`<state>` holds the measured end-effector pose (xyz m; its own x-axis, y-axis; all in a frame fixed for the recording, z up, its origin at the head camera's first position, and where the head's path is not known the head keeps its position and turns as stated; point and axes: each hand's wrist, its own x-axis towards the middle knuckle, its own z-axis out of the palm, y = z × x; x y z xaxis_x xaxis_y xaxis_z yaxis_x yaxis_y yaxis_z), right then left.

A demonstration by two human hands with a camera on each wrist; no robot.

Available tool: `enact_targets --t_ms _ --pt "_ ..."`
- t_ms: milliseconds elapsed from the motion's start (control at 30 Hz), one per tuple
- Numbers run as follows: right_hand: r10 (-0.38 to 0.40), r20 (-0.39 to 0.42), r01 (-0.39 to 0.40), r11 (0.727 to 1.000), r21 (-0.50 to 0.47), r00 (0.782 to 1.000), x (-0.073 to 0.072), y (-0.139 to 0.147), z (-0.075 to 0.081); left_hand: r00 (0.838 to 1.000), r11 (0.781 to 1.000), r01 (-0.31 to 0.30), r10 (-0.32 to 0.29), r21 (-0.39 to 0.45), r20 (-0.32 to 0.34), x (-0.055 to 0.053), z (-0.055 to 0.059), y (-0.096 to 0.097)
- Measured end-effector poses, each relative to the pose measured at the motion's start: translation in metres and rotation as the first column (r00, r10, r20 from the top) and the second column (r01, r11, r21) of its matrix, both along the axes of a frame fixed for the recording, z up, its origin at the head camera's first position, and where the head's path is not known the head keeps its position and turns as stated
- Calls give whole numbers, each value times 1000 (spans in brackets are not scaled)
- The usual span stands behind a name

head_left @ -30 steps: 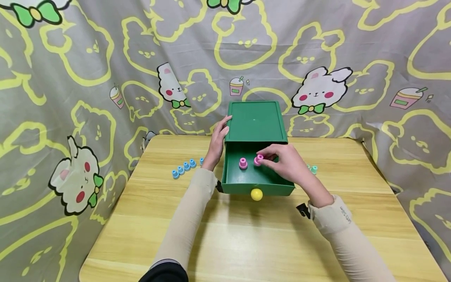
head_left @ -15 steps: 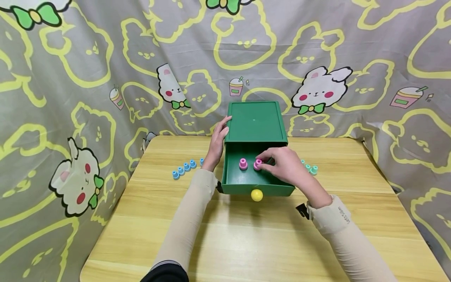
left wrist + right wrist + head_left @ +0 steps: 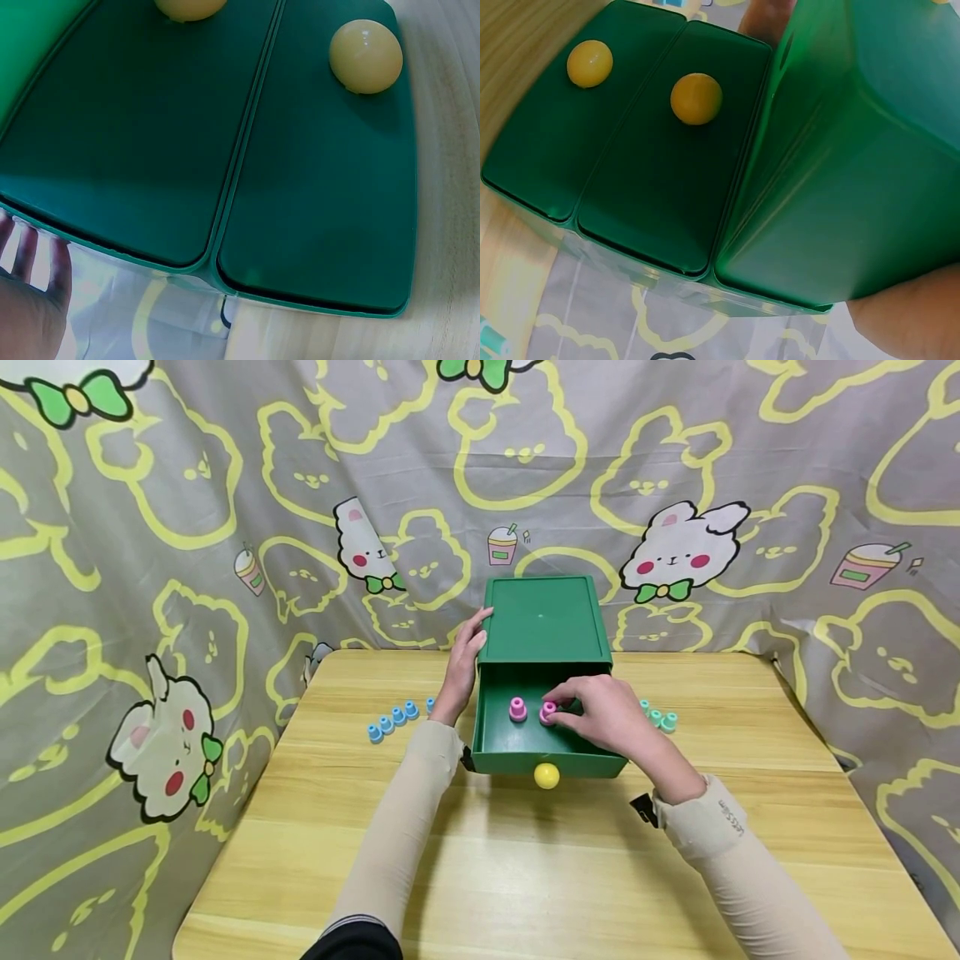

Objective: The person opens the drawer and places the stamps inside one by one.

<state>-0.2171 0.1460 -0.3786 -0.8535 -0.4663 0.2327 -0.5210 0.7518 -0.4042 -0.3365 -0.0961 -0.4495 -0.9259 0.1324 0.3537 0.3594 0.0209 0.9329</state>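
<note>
A green drawer cabinet (image 3: 543,618) stands at the back of the table, its top drawer (image 3: 585,766) pulled out. Two pink stepped pegs stand upright on the drawer floor: the left pink peg (image 3: 517,710) is by itself. My right hand (image 3: 606,714) reaches over the drawer's right wall and pinches the right pink peg (image 3: 546,713) between thumb and fingers. Against the cabinet's left side lies my left hand (image 3: 459,677), fingers extended towards its top edge. The wrist views do not show the pegs in the drawer; the right wrist view shows the drawer's outer wall (image 3: 810,195).
Several blue pegs (image 3: 397,716) stand in a row on the table left of the cabinet, and several mint-green pegs (image 3: 657,718) on its right. A yellow knob (image 3: 547,776) juts from the drawer front. Below it, two lower drawers (image 3: 652,180) are closed. A patterned curtain (image 3: 420,460) hangs behind.
My right hand has come down slightly and towards me with the pink peg, which now stands level beside the other one. My left hand keeps its place on the cabinet.
</note>
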Motion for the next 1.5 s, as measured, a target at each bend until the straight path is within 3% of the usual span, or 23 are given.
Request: enact_targets --t_ms 233,467,733,1067,1500 --pt "10 7 -10 1000 -29 1000 0 2 0 1000 1000 -1 1 6 5 0 -1 1" --pt "46 44 -40 991 -130 998 0 7 3 1000 1000 -1 1 6 6 0 -1 1" --pt "78 22 -70 969 -239 997 8 16 10 1000 1000 1 -1 -1 -6 -1 0 1" --pt "85 -153 -127 950 -285 985 38 21 22 1000 1000 -4 4 -11 -5 -2 1 0" --pt "176 -226 -249 902 -354 958 78 19 20 1000 1000 -6 6 -10 -6 0 0 0"
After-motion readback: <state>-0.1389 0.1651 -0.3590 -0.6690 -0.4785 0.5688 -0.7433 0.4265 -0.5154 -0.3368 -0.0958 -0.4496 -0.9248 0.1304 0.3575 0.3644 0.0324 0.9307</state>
